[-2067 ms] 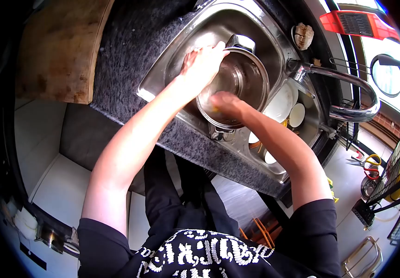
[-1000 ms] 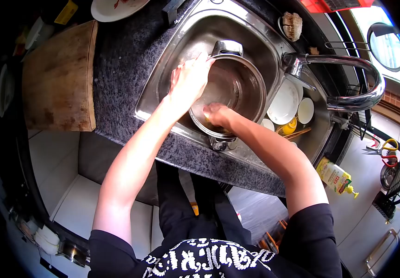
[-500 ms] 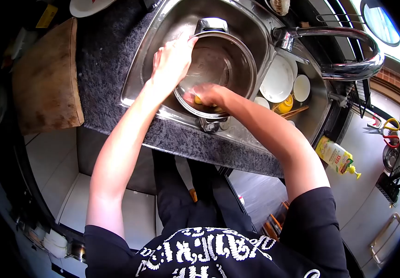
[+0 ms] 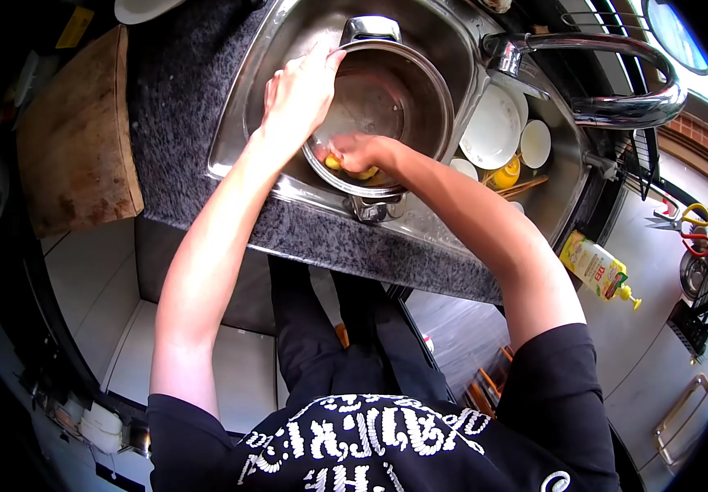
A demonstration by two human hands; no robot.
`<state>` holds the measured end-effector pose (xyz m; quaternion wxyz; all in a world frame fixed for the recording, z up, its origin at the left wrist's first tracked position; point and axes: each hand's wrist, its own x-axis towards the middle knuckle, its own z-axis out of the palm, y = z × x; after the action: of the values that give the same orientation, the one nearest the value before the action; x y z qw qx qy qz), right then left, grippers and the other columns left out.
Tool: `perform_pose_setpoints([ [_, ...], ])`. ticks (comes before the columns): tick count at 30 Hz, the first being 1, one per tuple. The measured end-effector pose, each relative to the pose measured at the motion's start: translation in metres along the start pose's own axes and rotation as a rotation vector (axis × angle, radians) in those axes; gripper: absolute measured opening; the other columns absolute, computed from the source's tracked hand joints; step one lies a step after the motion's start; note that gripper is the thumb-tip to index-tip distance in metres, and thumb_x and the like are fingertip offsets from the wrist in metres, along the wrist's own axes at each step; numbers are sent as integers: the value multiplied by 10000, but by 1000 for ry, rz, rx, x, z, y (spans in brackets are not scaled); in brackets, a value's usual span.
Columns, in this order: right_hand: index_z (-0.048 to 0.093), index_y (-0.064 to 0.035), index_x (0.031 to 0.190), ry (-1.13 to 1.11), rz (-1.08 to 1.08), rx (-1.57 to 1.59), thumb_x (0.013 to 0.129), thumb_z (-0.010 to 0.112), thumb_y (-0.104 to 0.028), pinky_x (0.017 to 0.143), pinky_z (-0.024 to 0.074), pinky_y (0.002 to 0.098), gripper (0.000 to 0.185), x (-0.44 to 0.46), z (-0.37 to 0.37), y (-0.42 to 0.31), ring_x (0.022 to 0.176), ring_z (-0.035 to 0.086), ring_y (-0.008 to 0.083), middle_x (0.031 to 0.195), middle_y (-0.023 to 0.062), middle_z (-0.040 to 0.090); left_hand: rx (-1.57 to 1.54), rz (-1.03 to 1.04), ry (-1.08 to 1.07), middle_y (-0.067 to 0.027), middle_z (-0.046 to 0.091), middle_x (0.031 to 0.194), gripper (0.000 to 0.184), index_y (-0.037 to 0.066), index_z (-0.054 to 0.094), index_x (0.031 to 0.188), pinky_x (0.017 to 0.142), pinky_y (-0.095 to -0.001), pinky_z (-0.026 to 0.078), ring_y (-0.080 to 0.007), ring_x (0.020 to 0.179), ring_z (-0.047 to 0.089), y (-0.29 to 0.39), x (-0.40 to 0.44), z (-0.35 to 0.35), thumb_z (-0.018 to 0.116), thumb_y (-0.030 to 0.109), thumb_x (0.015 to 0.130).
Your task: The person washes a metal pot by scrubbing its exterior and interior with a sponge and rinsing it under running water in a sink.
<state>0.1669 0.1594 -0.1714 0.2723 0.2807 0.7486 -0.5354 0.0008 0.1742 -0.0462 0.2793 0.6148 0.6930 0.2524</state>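
Note:
A round steel pot [image 4: 378, 102] with two side handles sits tilted in the left basin of the steel sink [image 4: 243, 90]. Its opening faces up towards me. My left hand [image 4: 298, 98] is closed around the pot's left rim, thumb over the edge. Inside the pot, my right hand [image 4: 358, 152] presses a yellow sponge [image 4: 334, 161] against the near wall. Fingers partly cover the sponge, and the hand is slightly blurred.
The right basin holds white bowls [image 4: 489, 131], a yellow container [image 4: 505, 174] and chopsticks [image 4: 526, 186]. A faucet [image 4: 624, 111] arches over it. A wooden board [image 4: 79, 135] stands left; a yellow pump bottle [image 4: 593, 266] and scissors [image 4: 686, 221] are right.
My right hand and the sponge have shifted slightly left along the pot's near wall, and more yellow shows. My left hand keeps its hold on the rim. The view has shifted a little.

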Motion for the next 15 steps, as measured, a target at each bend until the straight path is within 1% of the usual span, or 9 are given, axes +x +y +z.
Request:
perform_pose_setpoints([
  [2, 559, -179, 1258, -51, 68, 110, 690, 485, 18, 902, 475, 396, 606, 4, -2, -10, 1102, 589, 316, 1191, 157, 622, -14, -13, -11, -216, 666, 889, 296, 75, 564, 1016, 701, -511, 510, -442, 848, 631, 0, 0, 0, 434, 340, 993],
  [5, 571, -188, 1254, -77, -74, 69, 696, 491, 12, 914, 470, 393, 599, 0, -8, -14, 1110, 586, 317, 1196, 159, 623, -19, -31, -20, -226, 662, 908, 315, 87, 558, 1037, 722, -521, 496, -460, 889, 613, -2, 1, 1, 420, 367, 997],
  [7, 570, -207, 1265, 16, -150, 62, 692, 490, 9, 928, 468, 392, 617, 14, 4, 0, 1129, 580, 313, 1210, 142, 625, -11, -40, -29, -228, 661, 906, 317, 87, 560, 1039, 724, -520, 497, -461, 889, 613, -2, -1, 2, 425, 370, 995],
  [9, 567, -207, 1266, -27, -30, 7, 699, 491, -6, 935, 466, 394, 607, 9, -1, -3, 1138, 577, 313, 1222, 136, 622, -27, -20, -6, -232, 659, 902, 317, 88, 565, 1052, 734, -519, 500, -462, 893, 612, -1, -1, 1, 434, 371, 991],
  [10, 570, -208, 1260, -41, -84, 38, 703, 495, -18, 938, 464, 395, 593, 14, 1, 1, 1140, 576, 313, 1223, 141, 619, -39, -7, 16, -237, 658, 909, 314, 94, 573, 1066, 743, -518, 501, -461, 902, 610, 0, -1, 0, 441, 368, 988],
  [11, 593, -67, 1184, 68, -164, 50, 626, 483, -33, 783, 486, 394, 569, 13, 8, 8, 905, 603, 352, 1023, 226, 636, -34, -18, 3, -237, 658, 909, 314, 94, 573, 1066, 743, -518, 501, -461, 902, 610, 1, -3, 1, 441, 368, 988],
  [13, 593, -64, 1182, 74, -242, 39, 636, 475, -22, 803, 480, 406, 560, 18, 8, 10, 920, 598, 364, 1020, 229, 634, 38, -39, -5, -247, 654, 909, 306, 100, 579, 1077, 745, -520, 500, -461, 908, 608, 8, -3, -3, 448, 361, 985],
  [14, 593, -61, 1178, 83, -152, -6, 649, 479, -28, 823, 474, 415, 542, 16, 9, 8, 936, 592, 379, 1024, 234, 631, 19, -2, 13, -257, 650, 900, 313, 103, 571, 1088, 738, -533, 494, -470, 905, 604, 6, -4, -2, 446, 371, 985],
  [15, 595, -63, 1178, 82, -185, 22, 653, 494, -42, 824, 474, 412, 535, 20, 11, 15, 943, 591, 377, 1034, 233, 629, 24, -11, 0, -257, 650, 900, 313, 103, 571, 1088, 738, -533, 494, -470, 905, 604, 6, -4, -4, 446, 371, 985],
])
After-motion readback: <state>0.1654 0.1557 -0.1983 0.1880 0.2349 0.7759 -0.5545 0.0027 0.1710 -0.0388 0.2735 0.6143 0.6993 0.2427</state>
